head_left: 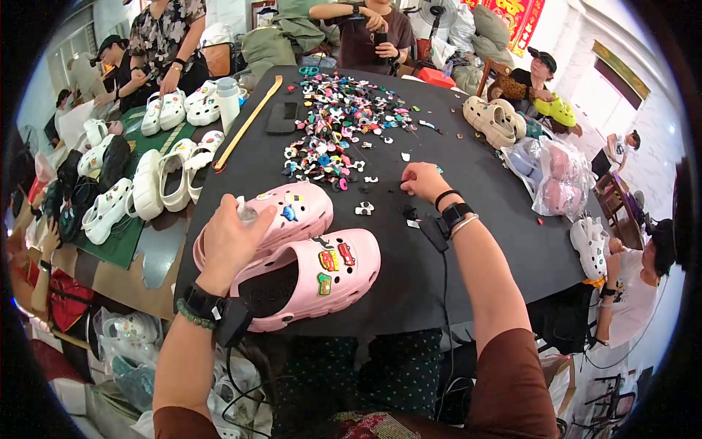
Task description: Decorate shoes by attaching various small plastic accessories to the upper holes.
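A pair of pink clogs lies at the front left of the black table: the far clog (311,207) carries a blue charm and others, the near clog (358,267) has car-shaped and green charms on its toe. My left hand (232,238) is closed over the heel side of the far clog, a small whitish, partly clear piece (247,214) between thumb and forefinger. Right of the clogs, my right hand (424,181) is low over the table with its fingertips pinched together; what they hold, if anything, I cannot make out. Close by lies a black-and-white charm (364,209).
A heap of colourful shoe charms (344,124) spreads behind the clogs. Left of it are a dark phone (282,118) and a long wooden stick (252,121). White clogs (150,183) crowd the left; beige clogs (491,121) and bagged pink shoes (561,179) line the right. Several people work around.
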Tool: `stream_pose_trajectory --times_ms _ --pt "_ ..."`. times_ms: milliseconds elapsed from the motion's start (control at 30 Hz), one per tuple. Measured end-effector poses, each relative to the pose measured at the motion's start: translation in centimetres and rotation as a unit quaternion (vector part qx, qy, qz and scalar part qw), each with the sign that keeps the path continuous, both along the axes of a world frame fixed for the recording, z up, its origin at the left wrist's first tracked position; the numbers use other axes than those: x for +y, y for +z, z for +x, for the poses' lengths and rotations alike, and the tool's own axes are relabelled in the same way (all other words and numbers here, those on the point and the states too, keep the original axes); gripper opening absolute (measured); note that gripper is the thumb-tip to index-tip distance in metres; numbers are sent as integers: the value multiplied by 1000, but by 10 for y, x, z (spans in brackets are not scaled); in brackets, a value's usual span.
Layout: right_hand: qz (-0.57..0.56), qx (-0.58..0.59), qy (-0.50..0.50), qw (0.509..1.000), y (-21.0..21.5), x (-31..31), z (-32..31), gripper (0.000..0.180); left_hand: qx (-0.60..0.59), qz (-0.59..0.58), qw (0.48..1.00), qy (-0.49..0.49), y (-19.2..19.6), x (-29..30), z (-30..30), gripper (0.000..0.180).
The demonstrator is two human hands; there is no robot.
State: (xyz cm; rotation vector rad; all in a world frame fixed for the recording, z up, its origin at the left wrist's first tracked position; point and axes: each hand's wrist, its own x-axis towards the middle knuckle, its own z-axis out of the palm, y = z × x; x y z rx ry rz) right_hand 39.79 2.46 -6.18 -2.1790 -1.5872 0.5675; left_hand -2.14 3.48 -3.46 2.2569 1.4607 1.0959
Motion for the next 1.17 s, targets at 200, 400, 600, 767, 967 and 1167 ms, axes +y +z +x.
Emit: stream_pose_trajectory --times_ms 200,400,600,767,967,1167 --pt "41 381 34 923 29 -22 -7 19 -13 2 1000 -5 0 1 0 53" --pt "36 524 92 846 56 -33 -48 23 -19 -17 1000 2 2 0 -1 55" --pt "31 436 115 892 74 -31 -96 23 -25 -37 999 -3 5 -7 1 55" --pt "51 271 259 925 90 -24 -153 15 -30 4 998 -56 -2 -12 -7 51" --pt "117 40 345 930 99 -10 -201 16 -34 18 995 -94 -5 -22 -9 50" --pt "63 3 447 892 102 9 -208 14 -27 0 993 -115 -3 -27 -13 52"
